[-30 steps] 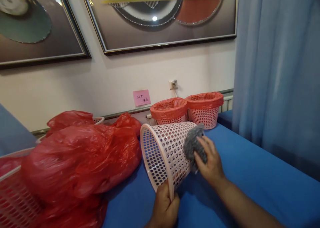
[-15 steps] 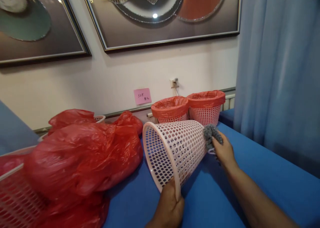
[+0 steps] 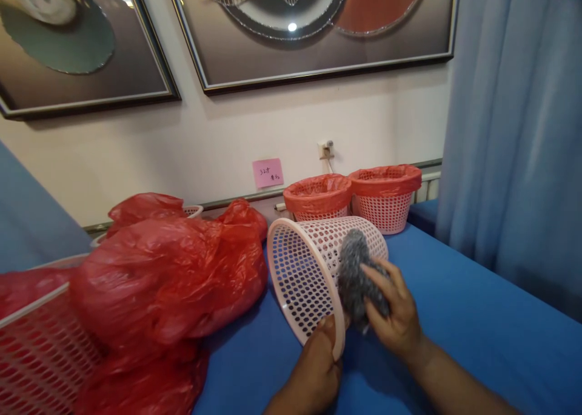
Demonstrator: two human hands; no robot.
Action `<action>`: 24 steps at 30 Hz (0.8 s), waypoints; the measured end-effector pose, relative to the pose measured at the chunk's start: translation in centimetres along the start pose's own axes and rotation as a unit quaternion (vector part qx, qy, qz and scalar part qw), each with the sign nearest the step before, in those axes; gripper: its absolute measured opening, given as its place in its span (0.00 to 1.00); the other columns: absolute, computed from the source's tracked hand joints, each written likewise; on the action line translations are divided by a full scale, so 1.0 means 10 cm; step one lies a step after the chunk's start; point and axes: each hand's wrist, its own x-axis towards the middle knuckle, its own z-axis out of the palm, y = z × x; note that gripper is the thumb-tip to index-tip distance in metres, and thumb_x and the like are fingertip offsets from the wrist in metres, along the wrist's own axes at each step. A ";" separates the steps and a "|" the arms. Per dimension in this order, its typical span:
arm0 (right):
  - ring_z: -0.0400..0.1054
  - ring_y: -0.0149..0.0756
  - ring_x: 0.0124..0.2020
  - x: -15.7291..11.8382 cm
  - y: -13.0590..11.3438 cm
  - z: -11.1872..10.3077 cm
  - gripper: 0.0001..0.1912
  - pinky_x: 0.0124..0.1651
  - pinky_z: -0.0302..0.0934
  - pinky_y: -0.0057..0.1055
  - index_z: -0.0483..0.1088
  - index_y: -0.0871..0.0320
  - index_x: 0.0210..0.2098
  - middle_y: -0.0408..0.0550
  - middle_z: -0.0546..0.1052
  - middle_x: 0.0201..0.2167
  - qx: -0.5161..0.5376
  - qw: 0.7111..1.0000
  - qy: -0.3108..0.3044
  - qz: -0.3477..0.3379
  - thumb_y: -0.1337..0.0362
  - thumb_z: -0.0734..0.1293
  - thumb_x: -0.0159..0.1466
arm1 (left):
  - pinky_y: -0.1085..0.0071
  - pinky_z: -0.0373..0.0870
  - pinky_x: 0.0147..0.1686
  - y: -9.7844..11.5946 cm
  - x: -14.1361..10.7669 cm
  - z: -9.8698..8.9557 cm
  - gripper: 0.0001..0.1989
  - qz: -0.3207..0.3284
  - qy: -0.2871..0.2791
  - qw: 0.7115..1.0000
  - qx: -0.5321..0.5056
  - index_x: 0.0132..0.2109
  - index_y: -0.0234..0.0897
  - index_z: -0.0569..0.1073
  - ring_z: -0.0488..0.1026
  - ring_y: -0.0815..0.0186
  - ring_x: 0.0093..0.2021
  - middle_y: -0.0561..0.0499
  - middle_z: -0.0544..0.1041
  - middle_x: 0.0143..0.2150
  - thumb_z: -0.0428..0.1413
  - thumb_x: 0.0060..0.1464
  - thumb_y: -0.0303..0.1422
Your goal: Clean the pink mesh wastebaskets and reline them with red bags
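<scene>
A pale pink perforated wastebasket [image 3: 325,245] lies tilted on its side above the blue surface [image 3: 459,293], its wide mouth turned toward the left. My left hand [image 3: 313,366] grips the lower rim, fingers inside and thumb side out. Pressed against the basket's outer wall is a grey cloth [image 3: 357,275], held in my right hand [image 3: 398,312] with the fingers bent over it. Part of the basket's wall is hidden behind the cloth.
Two baskets lined with red bags, a left one [image 3: 313,213] and a right one [image 3: 384,212], stand against the wall. Crumpled red plastic bags [image 3: 168,275] heap on the left, beside another pink basket [image 3: 40,354]. A blue curtain [image 3: 513,130] hangs at the right.
My right hand has moved the cloth from the basket's base end leftward along its side toward the rim. The left hand keeps its grip. The whole view has shifted slightly.
</scene>
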 end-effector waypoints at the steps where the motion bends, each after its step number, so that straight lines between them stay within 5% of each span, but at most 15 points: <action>1: 0.68 0.51 0.64 0.06 0.20 0.01 0.25 0.66 0.66 0.53 0.72 0.52 0.62 0.56 0.70 0.63 -0.022 0.998 0.021 0.062 0.65 0.66 0.66 | 0.46 0.53 0.74 0.01 0.01 -0.01 0.33 0.003 -0.003 1.000 0.014 0.66 0.41 0.73 0.67 0.46 0.69 0.42 0.75 0.67 0.56 0.53 0.22; 4: 0.72 0.52 0.57 0.23 0.74 0.02 0.24 0.64 0.65 0.57 0.76 0.58 0.57 0.58 0.77 0.54 -0.046 0.955 0.097 0.277 0.55 0.67 0.64 | 0.46 0.56 0.73 0.03 0.05 -0.04 0.34 0.002 -0.023 0.999 0.044 0.67 0.42 0.73 0.69 0.47 0.67 0.42 0.76 0.66 0.55 0.53 0.21; 6: 0.73 0.53 0.55 0.27 0.86 0.00 0.27 0.64 0.65 0.58 0.76 0.60 0.56 0.58 0.78 0.51 -0.043 0.934 0.124 0.332 0.52 0.67 0.62 | 0.47 0.59 0.71 0.07 0.07 -0.05 0.35 0.002 -0.046 0.997 0.064 0.66 0.42 0.74 0.72 0.49 0.64 0.43 0.77 0.64 0.54 0.52 0.20; 8: 0.72 0.53 0.57 0.23 0.73 -0.02 0.26 0.65 0.64 0.58 0.75 0.60 0.58 0.59 0.76 0.54 -0.039 0.954 0.121 0.272 0.53 0.67 0.64 | 0.47 0.61 0.70 0.12 0.08 -0.05 0.38 -0.003 -0.069 0.994 0.086 0.66 0.43 0.74 0.73 0.48 0.63 0.44 0.78 0.64 0.54 0.48 0.18; 11: 0.68 0.53 0.64 0.08 0.25 -0.05 0.26 0.64 0.66 0.55 0.70 0.56 0.63 0.60 0.71 0.62 -0.020 0.996 0.051 0.067 0.63 0.66 0.66 | 0.48 0.63 0.69 0.21 0.08 -0.04 0.45 -0.013 -0.085 0.993 0.075 0.69 0.43 0.70 0.72 0.46 0.63 0.44 0.76 0.65 0.58 0.42 0.18; 16: 0.70 0.53 0.60 -0.09 -0.26 -0.09 0.33 0.55 0.73 0.51 0.68 0.53 0.66 0.58 0.67 0.65 0.037 0.979 -0.041 -0.197 0.66 0.66 0.60 | 0.54 0.72 0.60 0.32 0.01 -0.02 0.40 0.001 -0.053 0.988 -0.148 0.69 0.39 0.68 0.75 0.47 0.59 0.42 0.77 0.63 0.66 0.48 0.29; 20: 0.71 0.50 0.56 -0.06 -0.29 -0.07 0.32 0.51 0.74 0.49 0.69 0.55 0.65 0.58 0.68 0.62 0.042 0.970 -0.051 -0.234 0.66 0.65 0.61 | 0.50 0.70 0.61 0.27 -0.08 -0.05 0.43 0.009 -0.048 0.951 -0.304 0.70 0.39 0.66 0.73 0.42 0.63 0.38 0.75 0.65 0.69 0.52 0.46; 24: 0.70 0.50 0.60 0.01 -0.14 -0.03 0.30 0.56 0.73 0.50 0.69 0.52 0.64 0.57 0.70 0.61 -0.020 0.990 -0.021 -0.140 0.68 0.66 0.62 | 0.48 0.64 0.67 0.16 -0.09 -0.09 0.35 -0.019 -0.009 0.960 -0.280 0.69 0.41 0.70 0.69 0.43 0.68 0.40 0.75 0.66 0.67 0.56 0.41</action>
